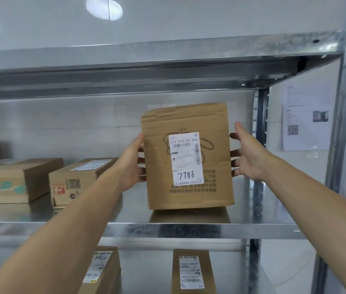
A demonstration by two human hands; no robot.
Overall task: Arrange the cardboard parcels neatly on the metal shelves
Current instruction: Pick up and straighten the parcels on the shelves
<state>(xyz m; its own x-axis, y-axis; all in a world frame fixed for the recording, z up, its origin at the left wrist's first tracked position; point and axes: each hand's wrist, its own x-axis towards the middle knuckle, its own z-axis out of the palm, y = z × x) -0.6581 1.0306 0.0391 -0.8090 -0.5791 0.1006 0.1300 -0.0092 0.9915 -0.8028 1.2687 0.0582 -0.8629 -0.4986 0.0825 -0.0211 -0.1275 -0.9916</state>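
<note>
The cardboard parcel point(189, 158) stands upright on the middle metal shelf point(189, 230), toward its right end and a little back from the front edge. Its white label point(185, 159) faces the camera, with "7786" written by hand near the bottom. The parcel is directly between the two hands.

The left hand point(130, 164) lies against the left side of the parcel. Its thumb reaches up to the front left edge and its fingers, a little bent, press on the side wall. The right hand point(247, 154) is at the right side with the fingers spread and nearly straight. The fingertips point(234, 153) touch the right wall or are just beside it, I cannot tell which, and the palm is apart from the cardboard. It holds nothing.

Two other parcels, point(78, 179) and point(12, 181), lie further left on the same shelf, well apart from the hands. Two more parcels, point(102, 270) and point(191, 272), stand on the shelf below. A printed sheet point(305, 117) hangs on the wall at the right, behind the shelf post point(260, 128).
</note>
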